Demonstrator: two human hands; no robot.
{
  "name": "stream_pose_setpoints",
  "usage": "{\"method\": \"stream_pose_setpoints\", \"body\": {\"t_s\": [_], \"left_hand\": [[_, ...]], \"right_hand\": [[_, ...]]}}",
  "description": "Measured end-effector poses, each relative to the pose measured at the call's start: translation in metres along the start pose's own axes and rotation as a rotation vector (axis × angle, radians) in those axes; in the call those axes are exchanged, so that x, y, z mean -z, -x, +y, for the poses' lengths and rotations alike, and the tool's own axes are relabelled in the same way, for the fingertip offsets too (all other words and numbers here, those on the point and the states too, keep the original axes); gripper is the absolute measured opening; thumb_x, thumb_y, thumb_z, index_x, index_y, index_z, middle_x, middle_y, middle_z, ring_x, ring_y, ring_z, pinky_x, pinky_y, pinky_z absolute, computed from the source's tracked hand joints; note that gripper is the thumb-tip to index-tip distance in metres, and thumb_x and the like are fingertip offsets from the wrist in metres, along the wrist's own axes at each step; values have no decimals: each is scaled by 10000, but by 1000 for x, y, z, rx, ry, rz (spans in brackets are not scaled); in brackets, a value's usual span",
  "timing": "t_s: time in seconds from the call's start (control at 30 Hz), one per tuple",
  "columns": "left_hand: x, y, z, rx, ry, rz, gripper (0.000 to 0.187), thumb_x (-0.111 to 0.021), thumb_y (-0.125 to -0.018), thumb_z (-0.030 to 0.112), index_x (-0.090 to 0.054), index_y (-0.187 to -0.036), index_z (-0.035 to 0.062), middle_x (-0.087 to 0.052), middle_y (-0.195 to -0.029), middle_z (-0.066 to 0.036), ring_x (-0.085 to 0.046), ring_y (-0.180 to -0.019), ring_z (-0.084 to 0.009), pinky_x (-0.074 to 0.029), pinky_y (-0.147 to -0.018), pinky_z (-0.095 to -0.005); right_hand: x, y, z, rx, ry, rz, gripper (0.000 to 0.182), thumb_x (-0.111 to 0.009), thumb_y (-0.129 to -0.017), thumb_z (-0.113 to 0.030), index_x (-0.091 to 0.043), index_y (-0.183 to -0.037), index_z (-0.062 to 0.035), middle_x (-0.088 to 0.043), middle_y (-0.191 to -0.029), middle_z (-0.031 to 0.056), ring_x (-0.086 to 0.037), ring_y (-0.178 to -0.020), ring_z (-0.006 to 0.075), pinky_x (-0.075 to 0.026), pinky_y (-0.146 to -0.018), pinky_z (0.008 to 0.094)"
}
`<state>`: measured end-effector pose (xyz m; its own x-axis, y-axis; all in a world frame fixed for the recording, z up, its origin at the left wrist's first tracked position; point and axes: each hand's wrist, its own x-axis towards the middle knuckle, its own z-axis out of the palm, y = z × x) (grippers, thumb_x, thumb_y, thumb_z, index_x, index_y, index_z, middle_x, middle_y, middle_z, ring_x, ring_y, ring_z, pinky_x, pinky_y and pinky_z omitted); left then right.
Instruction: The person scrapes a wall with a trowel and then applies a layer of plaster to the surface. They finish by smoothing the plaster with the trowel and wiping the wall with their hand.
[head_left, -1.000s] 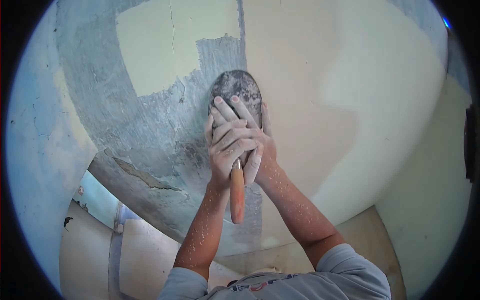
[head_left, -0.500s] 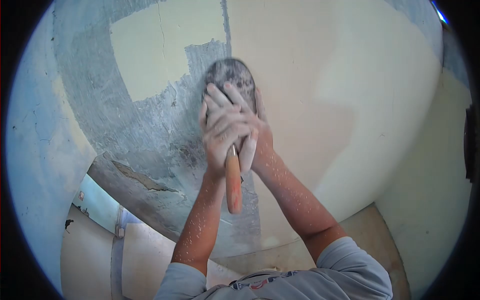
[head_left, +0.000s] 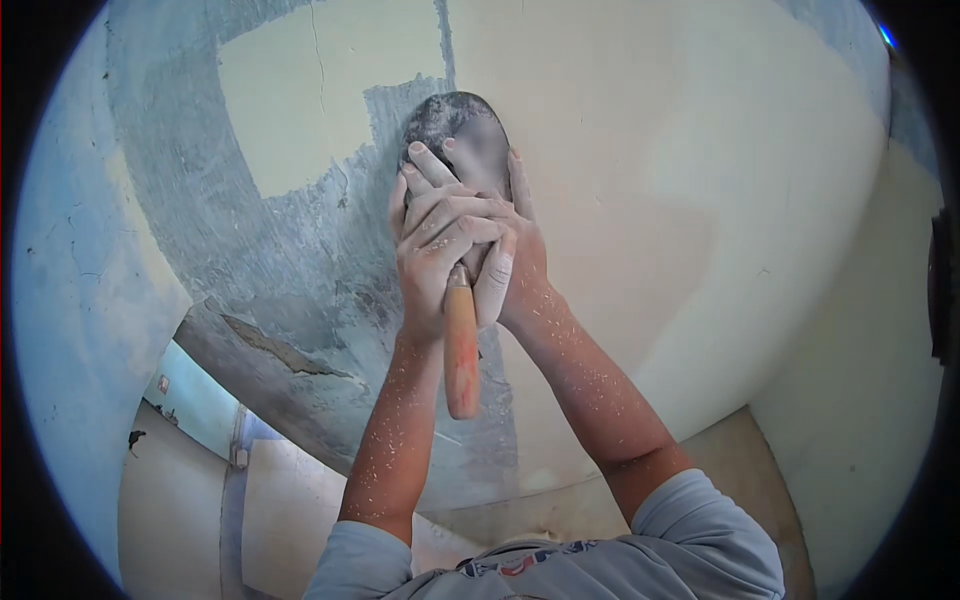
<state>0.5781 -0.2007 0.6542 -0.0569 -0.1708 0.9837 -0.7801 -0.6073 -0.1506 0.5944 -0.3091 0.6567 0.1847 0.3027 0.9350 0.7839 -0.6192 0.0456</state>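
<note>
A round-nosed trowel (head_left: 432, 122) with a dark, plaster-smeared blade lies flat against the wall surface. Its wooden handle (head_left: 461, 360), reddish in places, points down towards my body. My left hand (head_left: 432, 235) and my right hand (head_left: 515, 245) press on the back of the blade, their fingers overlapping around the base of the handle. White dust coats both hands and speckles the forearms. Where the fingers cross, part of the blade and the tang is hidden.
Rough grey-blue wall (head_left: 240, 190) with a pale patch (head_left: 300, 110) lies left of the trowel, and smooth cream plaster (head_left: 600, 150) to the right. A broken crack (head_left: 275, 345) runs along the lower left edge. A dark object (head_left: 940, 290) hangs at far right.
Both hands and the trowel have slid a short way up the wall and slightly left. The grip looks the same.
</note>
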Motion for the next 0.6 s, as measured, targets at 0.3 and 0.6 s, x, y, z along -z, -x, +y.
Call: {"method": "stream_pose_setpoints", "body": {"t_s": [0.3,0.6], "left_hand": [[8,-3,4,15,-15,-9,135,-706,-928,237,-710,-850,127,-777,-1035,-58,-686,-1155,-282,-276,-1260,-546],[28,41,13,65,9,-2,132,-724,-909,248,-723,-828,144,-784,-1017,-20,-684,-1135,-261,-268,-1251,-536]], "right_hand": [[-9,-3,-2,31,22,36,564,-537,-1009,-441,-573,-1538,-249,-494,-1661,-28,-383,-1583,271,-174,-1276,679],[-24,41,-33,-27,-9,-71,586,-531,-1012,-451,-568,-1559,-244,-474,-1679,-12,-381,-1587,282,-129,-1272,693]]}}
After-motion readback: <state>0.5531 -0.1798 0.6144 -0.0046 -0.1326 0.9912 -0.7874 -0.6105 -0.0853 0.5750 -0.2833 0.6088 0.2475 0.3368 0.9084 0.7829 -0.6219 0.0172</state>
